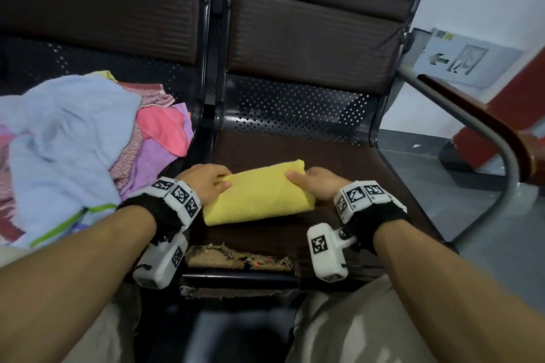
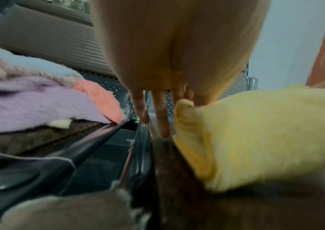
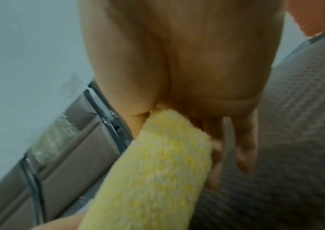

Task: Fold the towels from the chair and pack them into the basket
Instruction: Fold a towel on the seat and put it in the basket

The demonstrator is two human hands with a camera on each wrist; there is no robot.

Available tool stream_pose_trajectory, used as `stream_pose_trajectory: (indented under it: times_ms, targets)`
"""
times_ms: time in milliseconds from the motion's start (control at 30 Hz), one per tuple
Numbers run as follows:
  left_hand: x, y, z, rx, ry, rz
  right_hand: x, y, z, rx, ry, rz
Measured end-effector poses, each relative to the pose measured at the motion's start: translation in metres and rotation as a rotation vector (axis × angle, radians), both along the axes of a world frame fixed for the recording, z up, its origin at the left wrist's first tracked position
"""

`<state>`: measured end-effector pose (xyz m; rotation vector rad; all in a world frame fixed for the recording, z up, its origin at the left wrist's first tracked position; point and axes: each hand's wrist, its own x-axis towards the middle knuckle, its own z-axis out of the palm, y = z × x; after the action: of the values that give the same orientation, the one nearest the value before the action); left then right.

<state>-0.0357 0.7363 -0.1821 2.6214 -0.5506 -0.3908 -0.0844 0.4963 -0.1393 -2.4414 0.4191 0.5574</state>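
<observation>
A folded yellow towel (image 1: pixel 259 194) lies on the brown seat (image 1: pixel 339 162) of the right-hand chair. My left hand (image 1: pixel 208 183) holds its left end, thumb on top; in the left wrist view two fingers (image 2: pixel 162 119) hang straight beside the yellow towel (image 2: pixel 266 132). My right hand (image 1: pixel 311 183) grips the right end, and the right wrist view shows the yellow towel (image 3: pixel 157 163) between the thumb and the fingers (image 3: pixel 246 147). A loose pile of towels (image 1: pixel 67 138), light blue, pink and purple, covers the left-hand seat. No basket is in view.
A metal and wood armrest (image 1: pixel 483 124) curves along the right of the seat. The seat's front edge is torn, with padding showing (image 1: pixel 236 256). Dark backrests (image 1: pixel 309 38) stand behind. A gap with a metal frame (image 1: pixel 211 115) parts the two seats. My knees are below.
</observation>
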Motion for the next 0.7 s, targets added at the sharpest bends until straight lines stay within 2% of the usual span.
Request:
stream_pose_trajectory:
  times_ms: [100,167,233,333,467,567,700]
  targets:
    - [-0.009,-0.003,0.034,-0.328,0.087,0.051,-0.01,0.009,0.04,0.067,-0.322,0.071]
    - [-0.021,-0.006,0.066,-0.528,0.144,-0.009,-0.023,0.017,0.072,0.049,-0.508,0.163]
    - [-0.037,-0.01,0.099,-0.588,0.084,-0.127,-0.041,0.024,0.106,-0.029,-0.634,0.277]
    - [-0.066,-0.021,0.143,-0.548,-0.006,-0.288,-0.077,0.025,0.152,0.005,-0.769,0.341]
    - [-0.104,-0.047,0.182,-0.495,0.013,-0.35,-0.132,-0.001,0.188,0.137,-0.885,0.261]
    - [-0.129,-0.072,0.198,-0.348,0.011,-0.413,-0.175,-0.039,0.192,0.256,-0.923,0.13]
    - [-0.16,-0.122,0.203,-0.164,-0.057,-0.514,-0.237,-0.101,0.17,0.363,-0.98,-0.142]
